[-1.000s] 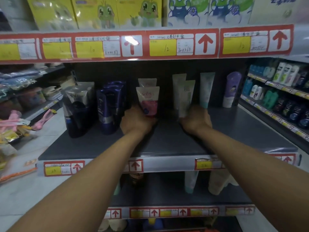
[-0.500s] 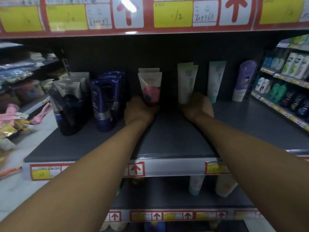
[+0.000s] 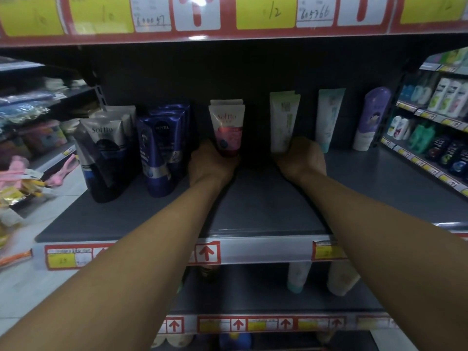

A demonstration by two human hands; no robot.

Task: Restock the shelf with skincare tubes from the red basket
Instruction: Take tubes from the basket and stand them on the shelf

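The grey shelf [image 3: 253, 211] spans the scene, its deck bare in the near half and stocked along the far edge. Its front rail carries red-and-yellow price labels [image 3: 68, 257]. A second label strip [image 3: 266, 16] runs across the shelf above.

Both forearms reach in from the near edge to the far row. The left hand [image 3: 211, 164] is wrapped around the base of a pink-and-white tube [image 3: 227, 130] marked "Softto", which stands upright, cap down, on the deck; the fingers are closed on its lower end, and a second like tube stands directly behind it. The right hand [image 3: 301, 158] is cupped against the foot of a pale green tube [image 3: 284, 122], upright, with another of the same behind. The fingers lie on the far side and are hidden, so whether they clamp it or merely rest against it cannot be told. A dark gap separates the two tubes.

Left of the left hand stand the navy Nivea tubes [image 3: 162, 153], just beside the wrist, then grey-and-black Softto tubes [image 3: 103, 153]. Right of the right hand stands a white-and-teal tube [image 3: 329, 117], then a lilac bottle [image 3: 372, 117], well apart.

The lower shelf [image 3: 253, 297] holds pale tubes [image 3: 298, 276], partly hidden by the rail. The red basket is out of view.
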